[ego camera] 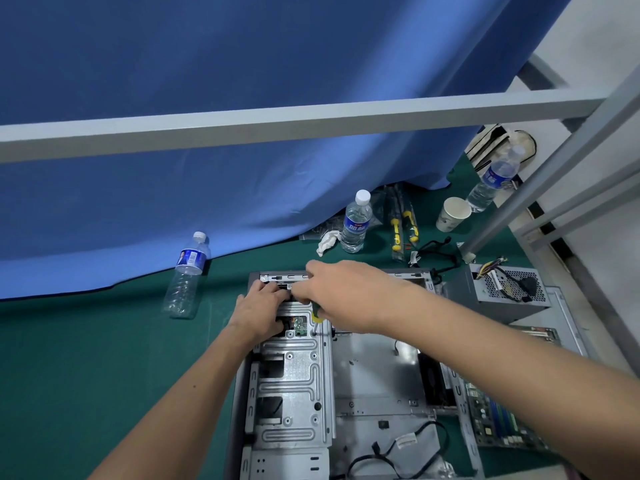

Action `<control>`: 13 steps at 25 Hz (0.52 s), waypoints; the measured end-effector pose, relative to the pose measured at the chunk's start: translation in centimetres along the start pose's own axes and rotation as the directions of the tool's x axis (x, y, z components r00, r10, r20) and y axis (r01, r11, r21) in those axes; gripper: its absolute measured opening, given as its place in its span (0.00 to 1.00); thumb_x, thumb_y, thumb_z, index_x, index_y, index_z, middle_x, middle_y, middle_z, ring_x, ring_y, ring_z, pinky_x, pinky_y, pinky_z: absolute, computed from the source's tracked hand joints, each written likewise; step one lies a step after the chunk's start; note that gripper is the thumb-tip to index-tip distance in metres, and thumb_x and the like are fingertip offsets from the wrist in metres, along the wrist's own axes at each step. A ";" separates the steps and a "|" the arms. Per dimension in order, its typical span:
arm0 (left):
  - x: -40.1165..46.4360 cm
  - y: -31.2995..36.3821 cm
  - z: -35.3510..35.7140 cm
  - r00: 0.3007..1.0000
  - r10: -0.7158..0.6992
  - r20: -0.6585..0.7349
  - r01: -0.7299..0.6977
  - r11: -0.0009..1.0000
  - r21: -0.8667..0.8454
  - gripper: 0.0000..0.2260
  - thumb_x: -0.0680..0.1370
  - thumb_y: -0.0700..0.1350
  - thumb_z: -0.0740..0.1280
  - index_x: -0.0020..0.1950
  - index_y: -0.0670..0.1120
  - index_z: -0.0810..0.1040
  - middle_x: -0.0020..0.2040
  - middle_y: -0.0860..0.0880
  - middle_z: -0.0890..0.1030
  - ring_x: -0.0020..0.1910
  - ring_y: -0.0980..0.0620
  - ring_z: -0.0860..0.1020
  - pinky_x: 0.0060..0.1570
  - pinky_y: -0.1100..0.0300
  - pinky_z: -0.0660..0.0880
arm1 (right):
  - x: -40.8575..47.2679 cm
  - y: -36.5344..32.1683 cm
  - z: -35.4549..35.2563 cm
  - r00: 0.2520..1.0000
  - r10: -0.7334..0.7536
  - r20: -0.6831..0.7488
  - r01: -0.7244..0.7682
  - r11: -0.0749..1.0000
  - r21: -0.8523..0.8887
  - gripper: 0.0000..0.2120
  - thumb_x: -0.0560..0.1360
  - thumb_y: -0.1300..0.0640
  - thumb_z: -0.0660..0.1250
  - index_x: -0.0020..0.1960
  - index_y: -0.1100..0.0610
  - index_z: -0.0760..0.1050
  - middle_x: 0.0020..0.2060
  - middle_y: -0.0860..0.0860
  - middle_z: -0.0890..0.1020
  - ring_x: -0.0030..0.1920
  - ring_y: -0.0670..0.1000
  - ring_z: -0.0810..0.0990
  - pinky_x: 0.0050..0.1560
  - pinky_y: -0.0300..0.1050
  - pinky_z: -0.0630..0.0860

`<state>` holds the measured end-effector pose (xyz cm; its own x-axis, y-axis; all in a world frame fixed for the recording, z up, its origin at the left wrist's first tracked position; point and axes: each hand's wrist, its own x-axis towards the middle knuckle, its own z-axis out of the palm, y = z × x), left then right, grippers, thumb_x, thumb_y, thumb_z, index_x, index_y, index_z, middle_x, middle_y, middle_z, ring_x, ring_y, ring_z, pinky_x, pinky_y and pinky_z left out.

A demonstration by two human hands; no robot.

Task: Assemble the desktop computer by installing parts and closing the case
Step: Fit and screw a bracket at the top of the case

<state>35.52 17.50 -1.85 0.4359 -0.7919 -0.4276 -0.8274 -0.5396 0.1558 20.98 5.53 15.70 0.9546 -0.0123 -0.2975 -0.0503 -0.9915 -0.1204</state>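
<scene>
A half-built desktop lies open on a green work mat (86, 358), a blue curtain (207, 98) hung behind it. At far left an empty-looking water bottle (187, 275) rests tilted against the curtain's hem, well apart from the work and out of the arms' way. The computer case (294, 393) lies on its side with its panel off, so that the drive cage (294, 375) faces up and can be reached from above. The left hand (258, 310) rests on the cage's far end, fingers curled down around a small part near the front edge, apparently to steady it; what exactly it pinches is hidden. Just beside it, the right hand (343, 292) reaches across and grips a screwdriver with a green and yellow handle (316, 312), only partly visible under the palm, its tip seemingly aimed at the same spot, which suggests a fastening step early in the assembly. The case floor is still bare metal with loose black cables (398, 448). Behind, a full bottle (356, 223), a crumpled tissue (327, 241) and yellow-handled tools (401, 230) stand within reach. To the right wait the power supply (502, 292), a paper cup (453, 213), another bottle (495, 178) and the motherboard (491, 414), all not yet installed.
</scene>
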 end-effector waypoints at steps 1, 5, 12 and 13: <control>0.0 0.0 0.0 1.000 0.000 -0.003 0.000 1.000 0.002 0.25 0.73 0.49 0.69 0.70 0.55 0.70 0.64 0.53 0.70 0.61 0.49 0.63 0.56 0.46 0.71 | 0.0 -0.4 0.3 0.998 0.009 -0.059 -0.014 0.997 -0.077 0.09 0.79 0.58 0.62 0.58 0.51 0.72 0.46 0.54 0.75 0.37 0.59 0.74 0.32 0.46 0.61; -0.1 0.1 0.1 1.000 -0.005 -0.013 0.005 1.000 0.004 0.26 0.73 0.50 0.69 0.71 0.56 0.69 0.61 0.53 0.70 0.61 0.49 0.63 0.55 0.47 0.72 | 0.3 -1.0 1.5 0.984 0.149 -0.094 -0.164 0.972 -0.171 0.13 0.83 0.46 0.56 0.53 0.55 0.71 0.50 0.54 0.80 0.44 0.58 0.81 0.33 0.45 0.64; 0.0 0.0 0.2 1.000 -0.007 -0.015 0.007 1.000 0.008 0.26 0.73 0.49 0.69 0.70 0.54 0.69 0.62 0.53 0.70 0.61 0.49 0.64 0.55 0.48 0.72 | 0.0 -0.3 0.9 0.997 0.012 -0.082 -0.019 0.996 -0.088 0.08 0.80 0.53 0.61 0.54 0.56 0.74 0.45 0.55 0.78 0.45 0.60 0.80 0.36 0.47 0.64; 0.0 0.0 0.3 1.000 -0.009 -0.016 0.009 1.000 0.010 0.25 0.73 0.49 0.69 0.70 0.54 0.69 0.61 0.53 0.70 0.61 0.49 0.64 0.55 0.48 0.72 | -0.1 -0.6 1.5 0.990 0.046 -0.136 -0.066 0.987 -0.143 0.13 0.82 0.48 0.57 0.52 0.56 0.74 0.44 0.55 0.81 0.45 0.59 0.81 0.35 0.47 0.63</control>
<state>35.38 17.56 -2.07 0.4491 -0.7916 -0.4143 -0.8268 -0.5440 0.1433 20.47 6.36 14.42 0.9824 -0.0760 -0.1707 -0.0708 -0.9968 0.0367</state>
